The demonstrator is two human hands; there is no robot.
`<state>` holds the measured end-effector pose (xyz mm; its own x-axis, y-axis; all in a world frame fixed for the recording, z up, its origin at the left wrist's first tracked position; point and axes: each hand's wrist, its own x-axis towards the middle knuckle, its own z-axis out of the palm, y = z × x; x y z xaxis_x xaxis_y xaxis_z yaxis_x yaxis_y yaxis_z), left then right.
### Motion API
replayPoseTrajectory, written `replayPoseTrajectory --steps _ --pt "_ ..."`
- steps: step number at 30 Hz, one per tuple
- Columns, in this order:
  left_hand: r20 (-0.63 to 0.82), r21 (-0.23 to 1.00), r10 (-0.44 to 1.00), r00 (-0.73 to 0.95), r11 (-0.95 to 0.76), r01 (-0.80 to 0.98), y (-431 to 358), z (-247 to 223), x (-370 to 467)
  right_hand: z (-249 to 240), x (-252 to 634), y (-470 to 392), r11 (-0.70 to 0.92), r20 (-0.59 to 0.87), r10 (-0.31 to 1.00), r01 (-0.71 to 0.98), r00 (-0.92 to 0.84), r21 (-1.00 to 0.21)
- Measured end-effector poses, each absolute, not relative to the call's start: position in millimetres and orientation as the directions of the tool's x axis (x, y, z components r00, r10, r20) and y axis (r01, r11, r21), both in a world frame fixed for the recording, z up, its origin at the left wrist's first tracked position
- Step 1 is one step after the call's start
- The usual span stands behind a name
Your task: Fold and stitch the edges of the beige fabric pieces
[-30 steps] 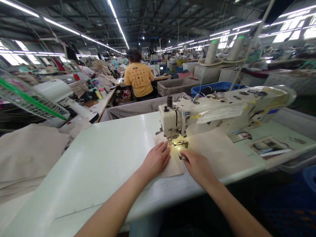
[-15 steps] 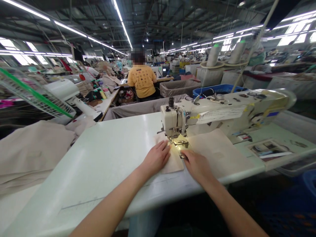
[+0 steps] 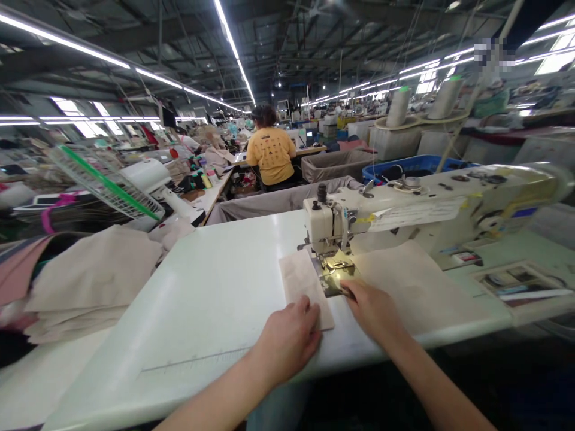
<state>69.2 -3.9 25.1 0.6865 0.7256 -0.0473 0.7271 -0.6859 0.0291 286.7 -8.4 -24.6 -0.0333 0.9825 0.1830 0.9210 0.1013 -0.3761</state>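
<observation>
My left hand (image 3: 290, 340), fingers curled, rests on the lower end of a narrow beige fabric piece (image 3: 303, 276) and grips its edge. This piece lies just left of the needle area of a sewing machine (image 3: 321, 224). My right hand (image 3: 371, 305) is closed in front of the lit metal needle plate (image 3: 335, 281); a small dark thing shows at its fingertips, too small to name. A larger beige fabric piece (image 3: 417, 287) lies flat to the right, under the machine arm and beside my right hand.
Stacked beige fabric (image 3: 94, 278) and a white fan (image 3: 146, 176) stand at the left. A tool tray (image 3: 523, 284) is at the right. Beyond the table (image 3: 224, 269), a person in a yellow shirt (image 3: 272, 157) sits facing away, near cloth-lined bins (image 3: 336, 164).
My left hand has moved back toward the table's front edge and curled its fingers. The narrow fabric now lies clear of the needle plate. The view has turned slightly left.
</observation>
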Motion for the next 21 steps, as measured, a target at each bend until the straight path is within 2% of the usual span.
replayPoseTrajectory --steps 3,8,11,14,17,19,21 --pt "-0.035 -0.037 0.762 0.647 -0.648 0.761 24.8 18.0 74.9 -25.1 291.4 -13.1 0.117 0.223 0.975 0.899 -0.022 -0.423" --pt "0.204 -0.113 0.782 0.589 -0.579 0.808 93.0 11.4 76.6 -16.1 323.6 -30.6 0.025 0.322 0.930 0.846 0.175 -0.532" --pt "0.254 -0.123 0.759 0.599 -0.589 0.799 105.9 10.4 81.1 -5.0 353.0 -51.3 -0.043 0.289 0.922 0.811 0.257 -0.584" --pt "0.225 -0.065 0.672 0.706 -0.712 0.699 91.6 11.8 88.1 0.7 374.0 -76.7 -0.006 0.165 0.978 0.802 0.130 -0.598" --pt "0.207 0.059 0.540 0.815 -0.839 0.541 62.0 14.8 97.8 -4.1 376.8 -97.5 0.053 0.057 0.998 0.855 -0.027 -0.516" --pt "0.207 0.127 0.425 0.881 -0.905 0.407 41.4 16.9 106.1 -9.0 367.1 -105.6 0.106 0.081 0.994 0.868 -0.076 -0.485" --pt "0.178 0.176 0.308 0.935 -0.944 0.278 24.5 17.9 114.7 -10.4 349.7 -109.7 0.193 0.129 0.981 0.834 -0.147 -0.517"
